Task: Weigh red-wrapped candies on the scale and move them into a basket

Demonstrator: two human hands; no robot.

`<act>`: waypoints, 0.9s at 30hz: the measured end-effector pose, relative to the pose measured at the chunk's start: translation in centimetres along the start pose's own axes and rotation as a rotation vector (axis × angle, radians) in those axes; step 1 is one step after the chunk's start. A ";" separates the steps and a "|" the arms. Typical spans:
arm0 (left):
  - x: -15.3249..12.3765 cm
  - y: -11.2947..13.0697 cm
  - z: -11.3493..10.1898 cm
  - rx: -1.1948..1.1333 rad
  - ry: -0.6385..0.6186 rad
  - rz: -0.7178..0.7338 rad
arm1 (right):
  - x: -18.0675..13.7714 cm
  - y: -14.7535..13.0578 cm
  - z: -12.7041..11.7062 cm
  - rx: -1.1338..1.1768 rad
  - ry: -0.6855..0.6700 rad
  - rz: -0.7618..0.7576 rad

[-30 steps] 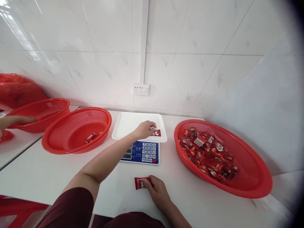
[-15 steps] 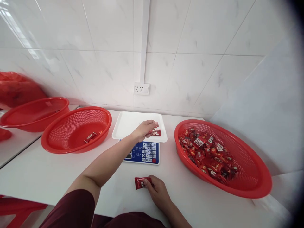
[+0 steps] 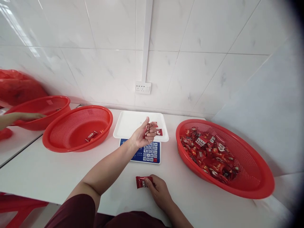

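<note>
Counted two hands of the wearer. Found the left hand (image 3: 142,137) lifted over the scale (image 3: 147,154), thumb and fingers pinched on a first packet (image 3: 147,128), red, held just above the near edge of the white tray (image 3: 129,125). Found the right hand (image 3: 159,191) low on the table (image 3: 47,171) at the near side, fingertips pinched on the end of a second packet (image 3: 141,182) lying flat on the tabletop. Saw a third packet (image 3: 159,132) on the tray's near right corner; could not tell whether another lay behind the raised fingers. Counted three red round vessels: a left basket (image 3: 78,146) with two or three loose packets (image 3: 91,136) in its bottom, a right basket (image 3: 251,177) with a heap of packets (image 3: 209,152) too many to count, and a far-left basin (image 3: 40,110) partly cut off. Noted one hand of another person (image 3: 26,116) at that basin, arm cut by the left edge. Could not read the scale's display, hidden behind the left forearm
</note>
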State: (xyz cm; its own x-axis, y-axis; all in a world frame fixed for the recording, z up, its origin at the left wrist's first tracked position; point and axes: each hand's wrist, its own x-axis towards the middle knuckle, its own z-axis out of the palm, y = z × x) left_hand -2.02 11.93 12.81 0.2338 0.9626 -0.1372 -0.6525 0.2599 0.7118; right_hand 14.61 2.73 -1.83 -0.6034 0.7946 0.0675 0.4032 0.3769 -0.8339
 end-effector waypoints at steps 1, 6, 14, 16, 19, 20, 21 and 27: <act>0.3 0.0 -0.2 0.071 0.017 0.036 | 0.0 0.0 0.0 0.002 -0.004 0.005; 2.2 0.6 -1.3 1.107 0.211 0.158 | 0.0 0.0 0.0 0.006 -0.013 0.021; 5.3 -0.2 -1.8 1.919 0.207 0.045 | 0.1 -0.3 0.0 0.003 -0.004 0.052; 5.7 -0.5 -1.8 1.955 0.194 0.038 | 0.1 -0.3 0.0 0.001 -0.005 0.058; 5.6 -0.5 -1.8 1.978 0.181 0.047 | 0.0 -0.3 0.0 0.005 -0.005 0.056; 5.6 -0.4 -1.8 1.978 0.181 0.057 | 0.0 -0.3 0.0 0.007 -0.004 0.055; 5.6 -0.2 -1.8 1.975 0.186 0.072 | 0.0 -0.2 0.0 0.009 -0.003 0.054; 6.7 0.9 -1.5 1.911 0.257 0.153 | 0.1 -0.2 -0.1 0.010 -0.005 0.050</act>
State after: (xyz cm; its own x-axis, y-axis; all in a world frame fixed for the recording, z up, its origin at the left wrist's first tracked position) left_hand -2.09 18.69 11.50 0.0491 0.9982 0.0341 0.9166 -0.0586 0.3954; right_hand 14.51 2.79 -1.64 -0.5863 0.8098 0.0233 0.4257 0.3324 -0.8416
